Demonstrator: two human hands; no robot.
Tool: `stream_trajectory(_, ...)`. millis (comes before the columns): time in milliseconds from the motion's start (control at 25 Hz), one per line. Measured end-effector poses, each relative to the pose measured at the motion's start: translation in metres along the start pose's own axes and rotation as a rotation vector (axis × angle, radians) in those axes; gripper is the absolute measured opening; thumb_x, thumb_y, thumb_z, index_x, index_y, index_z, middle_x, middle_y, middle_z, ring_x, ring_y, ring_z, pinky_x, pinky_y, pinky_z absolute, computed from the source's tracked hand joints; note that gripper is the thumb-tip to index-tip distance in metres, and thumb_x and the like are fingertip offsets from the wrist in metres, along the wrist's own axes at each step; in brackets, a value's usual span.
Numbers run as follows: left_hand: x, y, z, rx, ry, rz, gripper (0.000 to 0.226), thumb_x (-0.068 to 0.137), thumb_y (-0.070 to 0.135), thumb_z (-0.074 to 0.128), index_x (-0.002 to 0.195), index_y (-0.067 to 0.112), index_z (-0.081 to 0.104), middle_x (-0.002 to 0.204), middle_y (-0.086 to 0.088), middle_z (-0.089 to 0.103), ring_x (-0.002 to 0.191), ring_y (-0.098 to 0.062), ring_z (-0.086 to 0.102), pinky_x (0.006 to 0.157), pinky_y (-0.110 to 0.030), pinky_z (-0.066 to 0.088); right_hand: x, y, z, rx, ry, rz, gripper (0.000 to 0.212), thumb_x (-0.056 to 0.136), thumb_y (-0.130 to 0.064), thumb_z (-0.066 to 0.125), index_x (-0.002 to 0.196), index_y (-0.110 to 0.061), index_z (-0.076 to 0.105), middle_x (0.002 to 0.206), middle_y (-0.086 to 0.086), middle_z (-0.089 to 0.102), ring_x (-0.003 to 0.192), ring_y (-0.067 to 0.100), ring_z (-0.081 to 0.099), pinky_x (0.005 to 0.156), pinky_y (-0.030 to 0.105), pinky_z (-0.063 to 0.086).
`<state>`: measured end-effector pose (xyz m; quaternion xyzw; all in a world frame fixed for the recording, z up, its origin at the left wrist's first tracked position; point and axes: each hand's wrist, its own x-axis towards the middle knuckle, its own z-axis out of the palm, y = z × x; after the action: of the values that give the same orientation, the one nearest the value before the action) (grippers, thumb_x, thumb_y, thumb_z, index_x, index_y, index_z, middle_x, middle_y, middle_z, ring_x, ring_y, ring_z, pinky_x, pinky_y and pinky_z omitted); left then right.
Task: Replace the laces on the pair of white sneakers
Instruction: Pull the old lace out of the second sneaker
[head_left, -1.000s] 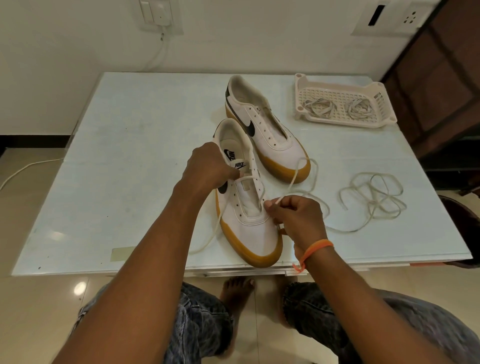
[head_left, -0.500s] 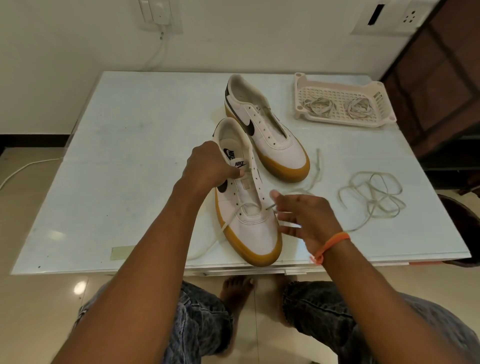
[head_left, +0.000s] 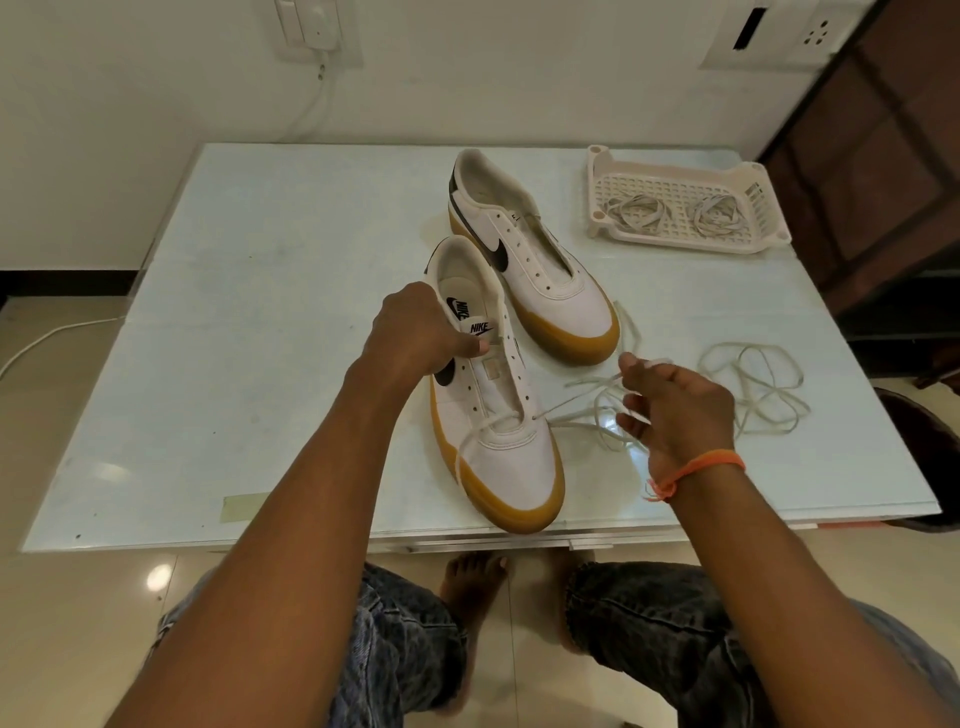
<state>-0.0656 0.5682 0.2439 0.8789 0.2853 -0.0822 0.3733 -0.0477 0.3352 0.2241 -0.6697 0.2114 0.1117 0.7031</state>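
- Near sneaker (head_left: 498, 415) sits at the table's front edge; your left hand (head_left: 415, 332) grips its tongue and collar; your right hand (head_left: 670, 410) pinches the lace (head_left: 582, 421), apparently near its tip.
- Pull too hard and the lace leaves the bottom eyelets, or the shoe slides off; loose coils could knot.
- Glossy pale table (head_left: 260, 364); far sneaker (head_left: 530, 260), spare lace (head_left: 753, 389), white basket (head_left: 685, 208); tiled floor.

The person has bare arms with no sleeves showing, a thin orange string band (head_left: 696, 467) tied with a small knot on the right wrist, faded blue jeans (head_left: 665, 639) on both legs, and bare feet (head_left: 470, 577).
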Motion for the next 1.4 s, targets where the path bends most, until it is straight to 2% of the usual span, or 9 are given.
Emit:
stream_trajectory(160, 0.000, 0.000, 0.000, -0.001, 0.002, 0.004, 0.063, 0.069, 0.040, 0.085, 0.117, 0.008, 0.060, 0.106, -0.010, 0.067, 0.091, -0.027, 0.068, 0.085, -0.044, 0.057, -0.020, 0.026, 0.021, -0.235, -0.213, 0.080, 0.028, 0.074, -0.030, 0.083, 0.085, -0.008, 0.070, 0.081, 0.004, 0.071, 0.071, 0.020, 0.062, 0.056, 0.030, 0.053)
stream_trajectory(360, 0.001, -0.002, 0.000, -0.016, -0.001, 0.006, 0.064, 0.067, 0.041, 0.086, 0.116, 0.009, 0.061, 0.105, -0.010, 0.068, 0.091, -0.027, 0.068, 0.085, -0.044, 0.058, -0.023, 0.028, 0.029, -0.506, -0.222, -0.192, 0.024, 0.075, -0.026, 0.082, 0.067, -0.007, 0.070, 0.067, 0.006, 0.071, 0.065, 0.021, 0.067, 0.066, 0.035, 0.058)
stream_trajectory(440, 0.002, -0.002, -0.001, -0.011, -0.004, 0.003, 0.065, 0.067, 0.041, 0.087, 0.117, 0.009, 0.061, 0.105, -0.010, 0.068, 0.092, -0.027, 0.068, 0.085, -0.044, 0.058, -0.014, 0.017, 0.020, -0.463, -0.158, -0.210, 0.024, 0.078, -0.026, 0.079, 0.070, -0.006, 0.068, 0.064, 0.007, 0.068, 0.059, 0.016, 0.065, 0.061, 0.031, 0.057)
stream_trajectory(600, 0.001, -0.002, 0.000, -0.013, -0.006, 0.008, 0.064, 0.068, 0.039, 0.086, 0.118, 0.009, 0.061, 0.107, -0.010, 0.068, 0.092, -0.027, 0.068, 0.085, -0.044, 0.057, 0.005, -0.001, -0.001, -0.141, 0.079, -0.114, 0.026, 0.081, -0.027, 0.078, 0.071, -0.007, 0.064, 0.064, 0.006, 0.061, 0.061, 0.017, 0.058, 0.051, 0.026, 0.052)
stream_trajectory(680, 0.001, -0.002, 0.000, -0.018, -0.005, 0.004, 0.065, 0.068, 0.039, 0.086, 0.118, 0.009, 0.060, 0.108, -0.010, 0.068, 0.093, -0.028, 0.068, 0.086, -0.044, 0.057, 0.001, 0.003, 0.002, -0.116, 0.027, -0.022, 0.027, 0.080, -0.032, 0.078, 0.076, -0.008, 0.066, 0.070, 0.006, 0.063, 0.065, 0.018, 0.059, 0.051, 0.026, 0.052)
stream_trajectory(840, 0.001, -0.001, 0.000, -0.006, -0.003, 0.000, 0.063, 0.069, 0.040, 0.086, 0.118, 0.010, 0.060, 0.108, -0.009, 0.067, 0.092, -0.027, 0.068, 0.086, -0.044, 0.057, -0.023, 0.025, 0.022, -0.313, -0.294, 0.045, 0.031, 0.072, -0.030, 0.084, 0.089, -0.008, 0.069, 0.080, 0.007, 0.071, 0.069, 0.018, 0.063, 0.055, 0.027, 0.053)
stream_trajectory(1000, 0.000, 0.000, -0.001, -0.003, -0.008, 0.003, 0.064, 0.069, 0.041, 0.085, 0.119, 0.010, 0.060, 0.108, -0.009, 0.068, 0.092, -0.026, 0.068, 0.086, -0.043, 0.057, -0.026, 0.028, 0.028, -0.401, -0.244, -0.118, 0.014, 0.078, -0.018, 0.080, 0.082, -0.007, 0.072, 0.073, 0.011, 0.072, 0.063, 0.020, 0.066, 0.056, 0.029, 0.057)
stream_trajectory(1240, 0.001, -0.001, -0.001, 0.012, -0.006, 0.001, 0.065, 0.069, 0.042, 0.085, 0.119, 0.010, 0.060, 0.108, -0.010, 0.067, 0.093, -0.028, 0.068, 0.087, -0.044, 0.057, -0.007, 0.005, 0.008, -0.141, -0.006, -0.054, 0.019, 0.084, -0.019, 0.075, 0.083, -0.003, 0.064, 0.076, 0.010, 0.063, 0.064, 0.019, 0.060, 0.051, 0.027, 0.054)
stream_trajectory(1400, 0.000, 0.000, 0.000, 0.010, -0.008, 0.003, 0.065, 0.069, 0.042, 0.085, 0.120, 0.010, 0.060, 0.109, -0.010, 0.067, 0.093, -0.027, 0.068, 0.086, -0.043, 0.057, -0.027, 0.022, 0.023, -0.325, -0.239, 0.015, 0.035, 0.076, -0.032, 0.081, 0.093, -0.004, 0.068, 0.083, 0.014, 0.068, 0.067, 0.021, 0.064, 0.052, 0.033, 0.058)
